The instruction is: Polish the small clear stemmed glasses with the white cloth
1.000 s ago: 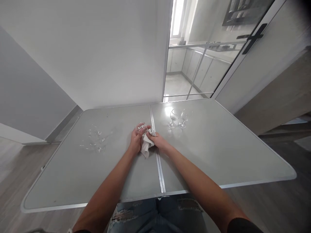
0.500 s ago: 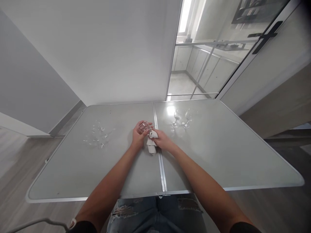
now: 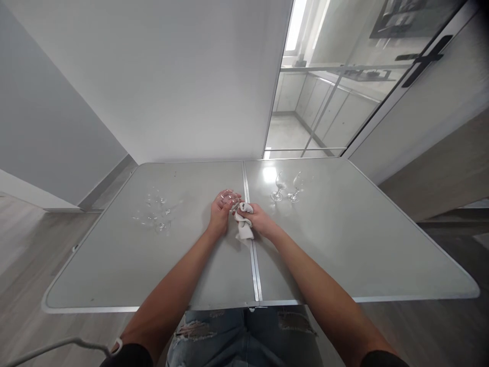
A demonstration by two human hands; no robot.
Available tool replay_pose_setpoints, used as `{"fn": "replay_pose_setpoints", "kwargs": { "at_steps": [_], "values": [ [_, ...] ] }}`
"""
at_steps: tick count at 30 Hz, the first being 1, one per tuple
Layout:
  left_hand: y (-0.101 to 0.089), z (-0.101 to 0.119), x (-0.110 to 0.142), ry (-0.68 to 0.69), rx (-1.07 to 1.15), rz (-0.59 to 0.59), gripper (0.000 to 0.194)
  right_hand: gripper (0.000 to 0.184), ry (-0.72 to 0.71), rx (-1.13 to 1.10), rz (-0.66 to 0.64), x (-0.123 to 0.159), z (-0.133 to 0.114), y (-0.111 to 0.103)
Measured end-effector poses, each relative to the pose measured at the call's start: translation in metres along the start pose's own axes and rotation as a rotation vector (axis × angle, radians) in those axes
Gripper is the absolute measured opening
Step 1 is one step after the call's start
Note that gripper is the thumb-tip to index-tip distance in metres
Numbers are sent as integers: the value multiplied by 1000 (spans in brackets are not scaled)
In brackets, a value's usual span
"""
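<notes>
A clear wine glass [image 3: 229, 199] lies tilted in my left hand [image 3: 219, 213], whose fingers wrap round its bowl. My right hand [image 3: 261, 220] is closed on a white cloth [image 3: 245, 224] pressed against the right end of the glass, and the loose part of the cloth hangs down above the table's middle seam. Fingers and cloth hide the glass's stem and foot in part. Two more wine glasses, one [image 3: 278, 188] nearer and one [image 3: 295, 189] further right, stand upright beyond my right hand.
Several clear glasses [image 3: 158, 211] are grouped on the left of the pale folding table [image 3: 324, 244]; their outlines are hard to separate. A metal seam [image 3: 255, 275] divides the tabletop. A white wall [image 3: 183, 92] and a glass door [image 3: 305, 112] rise behind it.
The cloth has shifted and twisted at the glass's end, its hanging part now a little further right. My left hand still holds the glass, turned slightly. The whole view has moved slightly.
</notes>
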State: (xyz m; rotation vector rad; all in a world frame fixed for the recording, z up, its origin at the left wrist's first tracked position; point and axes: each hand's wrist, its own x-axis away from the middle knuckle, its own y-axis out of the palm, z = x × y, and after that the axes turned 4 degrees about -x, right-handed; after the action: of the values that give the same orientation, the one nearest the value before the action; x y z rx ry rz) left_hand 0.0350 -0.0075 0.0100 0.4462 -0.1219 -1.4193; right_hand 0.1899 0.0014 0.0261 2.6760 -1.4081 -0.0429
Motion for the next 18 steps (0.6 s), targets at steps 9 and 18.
{"fn": "replay_pose_setpoints", "kwargs": {
  "at_steps": [9,18],
  "values": [
    [-2,-1,-3,4,30,-6,54,23,-290,112,399,-1,-2,6],
    [3,4,-3,52,20,-5,56,32,-518,412,684,7,-11,-4]
  ]
}}
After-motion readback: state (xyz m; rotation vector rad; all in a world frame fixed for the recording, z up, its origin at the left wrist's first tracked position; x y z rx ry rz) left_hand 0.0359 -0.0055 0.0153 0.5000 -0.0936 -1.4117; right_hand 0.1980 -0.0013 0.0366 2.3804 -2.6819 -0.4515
